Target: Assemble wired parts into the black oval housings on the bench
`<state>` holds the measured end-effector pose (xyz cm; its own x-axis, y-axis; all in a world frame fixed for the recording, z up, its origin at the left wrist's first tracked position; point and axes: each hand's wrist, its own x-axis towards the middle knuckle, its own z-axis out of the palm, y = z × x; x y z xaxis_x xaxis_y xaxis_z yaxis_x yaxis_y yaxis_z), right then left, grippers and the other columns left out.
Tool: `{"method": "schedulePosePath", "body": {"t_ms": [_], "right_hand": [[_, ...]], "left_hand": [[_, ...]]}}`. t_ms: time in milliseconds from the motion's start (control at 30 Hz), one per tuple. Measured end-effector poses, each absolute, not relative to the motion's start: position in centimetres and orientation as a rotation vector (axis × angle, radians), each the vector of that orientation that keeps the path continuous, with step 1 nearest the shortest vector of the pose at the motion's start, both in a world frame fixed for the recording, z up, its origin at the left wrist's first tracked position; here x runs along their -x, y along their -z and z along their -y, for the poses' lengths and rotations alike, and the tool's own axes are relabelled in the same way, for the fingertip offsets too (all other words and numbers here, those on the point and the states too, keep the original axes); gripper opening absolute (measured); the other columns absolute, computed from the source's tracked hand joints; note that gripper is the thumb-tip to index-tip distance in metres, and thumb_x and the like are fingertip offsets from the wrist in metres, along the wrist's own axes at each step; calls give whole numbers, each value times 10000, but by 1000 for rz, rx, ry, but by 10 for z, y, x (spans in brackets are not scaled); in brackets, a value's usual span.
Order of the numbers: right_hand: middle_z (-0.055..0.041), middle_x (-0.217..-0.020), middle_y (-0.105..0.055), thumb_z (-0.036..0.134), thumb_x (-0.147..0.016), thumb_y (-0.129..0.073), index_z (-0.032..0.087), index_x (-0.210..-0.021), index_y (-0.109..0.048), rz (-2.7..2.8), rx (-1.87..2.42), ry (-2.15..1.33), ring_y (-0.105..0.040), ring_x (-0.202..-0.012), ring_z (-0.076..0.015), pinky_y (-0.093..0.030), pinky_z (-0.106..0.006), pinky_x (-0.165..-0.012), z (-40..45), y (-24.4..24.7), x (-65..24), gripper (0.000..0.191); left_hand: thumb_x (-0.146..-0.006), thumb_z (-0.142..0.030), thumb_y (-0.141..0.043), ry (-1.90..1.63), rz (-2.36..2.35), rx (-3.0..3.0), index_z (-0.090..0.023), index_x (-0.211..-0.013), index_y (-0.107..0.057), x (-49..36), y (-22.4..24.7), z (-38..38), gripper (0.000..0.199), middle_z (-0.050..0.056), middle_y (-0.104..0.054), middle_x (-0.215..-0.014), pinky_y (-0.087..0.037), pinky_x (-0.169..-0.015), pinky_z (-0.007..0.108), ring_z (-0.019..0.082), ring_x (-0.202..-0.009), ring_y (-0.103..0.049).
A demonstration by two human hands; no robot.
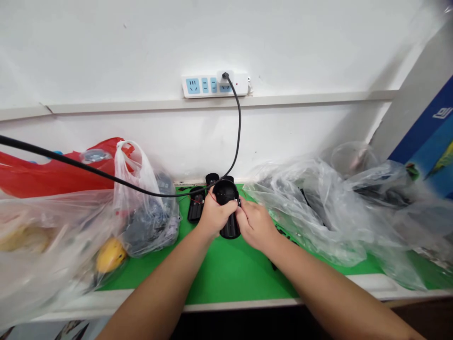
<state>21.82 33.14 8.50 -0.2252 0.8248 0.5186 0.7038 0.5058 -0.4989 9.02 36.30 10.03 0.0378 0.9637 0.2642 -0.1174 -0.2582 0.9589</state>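
A glossy black device with a rounded head and a cylindrical body is between my two hands, above the green table top. My left hand grips its left side, with the thumb across the middle. On the right edge, the fingertips of my right hand pinch at a small spot that I cannot make out. A thin red wire shows beside my left hand. Just behind and to the left stand similar black cylindrical parts, partly hidden by the hand and the device.
A black cable runs from the power strip down past the device and off left. Plastic bags, one white with handles, lie left with a yellow object. Clear plastic bags and small black pieces lie right.
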Motion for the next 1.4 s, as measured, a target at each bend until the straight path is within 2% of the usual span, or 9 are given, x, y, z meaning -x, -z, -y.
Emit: {"method": "schedulePosePath", "body": {"t_ms": [233, 500, 667, 733, 833, 967, 1100, 1267, 1400], "right_hand": [[-129, -800, -639, 256, -902, -320, 91, -1023, -629, 1987, 1348, -46, -559, -697, -170, -423, -284, -667, -336, -76, -216, 371], [-142, -822, -642, 271, -909, -314, 85, -1009, -623, 2007, 1434, -108, -572, -701, -186, -420, -293, -659, -338, -75, -212, 374], [-88, -858, -642, 351, -926, -353, 136, -980, -647, 1863, 1150, -415, -567, -755, -144, -440, -270, -731, -348, -81, -224, 368], [-80, -931, -640, 433, -919, -380, 147, -1058, -643, 1655, 1034, -648, -575, -808, -141, -461, -280, -771, -356, -83, -232, 413], [-72, -1088, -610, 523, -892, -414, 170, -1245, -555, 1388, 875, -913, -578, -922, -141, -483, -292, -840, -364, -86, -242, 519], [-52, -1212, -575, 558, -891, -409, 214, -1352, -456, 1467, 720, -1048, -535, -1123, -145, -407, -325, -1038, -361, -92, -244, 578], [-40, -1257, -563, 579, -886, -413, 245, -1405, -384, 1563, 734, -1144, -519, -1184, -150, -369, -351, -1092, -358, -96, -248, 618], [-31, -1284, -547, 535, -870, -481, 235, -1294, -527, 1646, 764, -1017, -531, -1180, -159, -394, -335, -1067, -363, -95, -257, 522], [-53, -1225, -587, 484, -872, -497, 211, -1268, -556, 1596, 890, -773, -568, -1123, -168, -436, -336, -1021, -365, -91, -254, 485]], "left_hand": [[-595, -118, -652, -1429, -1024, -1399, -165, -972, -558, -91, -94, -366, 392, -2, -596, -849, -454, -701, 238, 115, -721, -539], [-568, -117, -652, -1359, -1007, -1286, -157, -903, -552, -92, -95, -369, 352, -36, -565, -735, -440, -634, 217, 91, -627, -515], [-596, -178, -673, -1247, -869, -1080, -169, -860, -509, -89, -103, -365, 310, -43, -555, -660, -444, -543, 218, 99, -551, -547], [-612, -219, -671, -1120, -860, -993, -189, -909, -491, -90, -106, -360, 349, -31, -577, -672, -445, -480, 237, 129, -509, -573], [-607, -212, -669, -908, -821, -950, -215, -994, -482, -94, -108, -350, 429, -8, -611, -728, -464, -447, 266, 155, -485, -593], [-582, -166, -689, -796, -739, -957, -286, -1156, -445, -99, -105, -344, 634, -24, -606, -739, -473, -451, 270, 148, -486, -587], [-543, -116, -735, -811, -689, -976, -274, -1143, -477, -98, -102, -346, 672, -26, -598, -776, -463, -519, 245, 120, -561, -574], [-529, -87, -777, -825, -615, -1068, -243, -1147, -514, -94, -102, -349, 690, 12, -602, -935, -481, -694, 257, 157, -826, -603], [-551, -118, -799, -793, -696, -1236, -218, -1190, -504, -91, -100, -357, 712, 45, -622, -969, -482, -762, 309, 186, -883, -615]]}}
